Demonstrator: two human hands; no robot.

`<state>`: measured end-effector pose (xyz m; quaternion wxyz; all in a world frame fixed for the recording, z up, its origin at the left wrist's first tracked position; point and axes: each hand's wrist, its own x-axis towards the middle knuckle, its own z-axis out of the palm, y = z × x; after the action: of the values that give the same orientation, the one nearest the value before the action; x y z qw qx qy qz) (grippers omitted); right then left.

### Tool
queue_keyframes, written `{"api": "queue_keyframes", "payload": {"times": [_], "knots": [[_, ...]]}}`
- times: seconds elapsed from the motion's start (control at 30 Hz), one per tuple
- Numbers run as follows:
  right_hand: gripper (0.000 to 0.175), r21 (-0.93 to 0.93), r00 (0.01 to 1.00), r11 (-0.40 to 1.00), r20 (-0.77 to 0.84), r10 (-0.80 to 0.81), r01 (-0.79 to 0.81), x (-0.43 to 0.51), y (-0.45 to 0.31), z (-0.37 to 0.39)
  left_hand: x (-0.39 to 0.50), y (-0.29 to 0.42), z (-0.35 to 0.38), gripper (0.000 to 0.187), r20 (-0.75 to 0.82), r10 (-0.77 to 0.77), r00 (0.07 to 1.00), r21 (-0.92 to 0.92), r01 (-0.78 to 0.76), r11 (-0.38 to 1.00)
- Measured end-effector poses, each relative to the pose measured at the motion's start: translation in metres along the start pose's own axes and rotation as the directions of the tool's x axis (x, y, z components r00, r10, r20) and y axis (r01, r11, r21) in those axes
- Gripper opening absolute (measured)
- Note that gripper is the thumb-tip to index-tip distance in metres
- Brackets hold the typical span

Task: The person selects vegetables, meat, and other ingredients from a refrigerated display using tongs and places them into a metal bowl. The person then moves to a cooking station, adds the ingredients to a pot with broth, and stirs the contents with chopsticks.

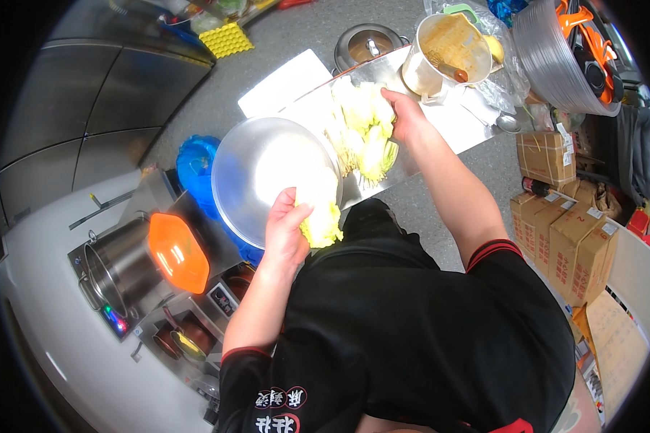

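Observation:
My left hand [287, 227] grips a pale yellow-green cabbage leaf [322, 222], thumb on top, over the near rim of a large round basin [238, 184]. Glare washes out the inside of the basin. At the right edge of a pile of leafy cabbage [365, 122], my right hand [409, 116] has hold of leaves, its fingers partly hidden behind them. Thin pale sprouts or stems lie along the pile's left side. The pile rests on a shiny metal work surface [406, 162], much of which is overexposed.
Beyond my right hand stands a plastic pitcher [420, 70] with brown paste and a wooden-handled whisk. A lidded pot [346, 46] sits past the surface. Left are a blue bag-lined bin [197, 157], an orange bowl [176, 251] and a steel stockpot [141, 265]. Cartons [566, 243] are stacked right.

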<state>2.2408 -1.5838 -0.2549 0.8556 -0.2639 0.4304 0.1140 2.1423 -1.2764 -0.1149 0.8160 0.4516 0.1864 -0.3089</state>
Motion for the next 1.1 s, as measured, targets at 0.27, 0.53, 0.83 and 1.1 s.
{"api": "queue_keyframes", "payload": {"times": [0.27, 0.53, 0.83, 1.1], "knots": [[0.028, -0.456, 0.78, 0.651, 0.185, -0.598, 0.607, -0.043, 0.01, 0.01, 0.029, -0.056, 0.046, 0.026, -0.166, -0.145, 0.976, 0.181, 0.174, 0.968], [0.02, -0.213, 0.575, 0.534, 0.323, -0.752, 0.818, -0.077, 0.005, 0.01, 0.118, -0.084, 0.098, 0.037, -0.344, 0.019, 0.939, 0.427, 0.138, 0.894], [0.019, -0.098, 0.558, 0.566, 0.372, -0.742, 0.818, -0.083, 0.002, 0.004, 0.115, -0.056, 0.114, 0.061, -0.23, 0.388, 0.892, 0.673, -0.143, 0.726], [0.024, 0.014, 0.732, 0.864, 0.524, -0.435, 0.504, -0.092, 0.001, 0.008, 0.135, -0.005, 0.111, 0.053, 0.26, -0.021, 0.965, -0.111, 0.052, 0.992]]}}
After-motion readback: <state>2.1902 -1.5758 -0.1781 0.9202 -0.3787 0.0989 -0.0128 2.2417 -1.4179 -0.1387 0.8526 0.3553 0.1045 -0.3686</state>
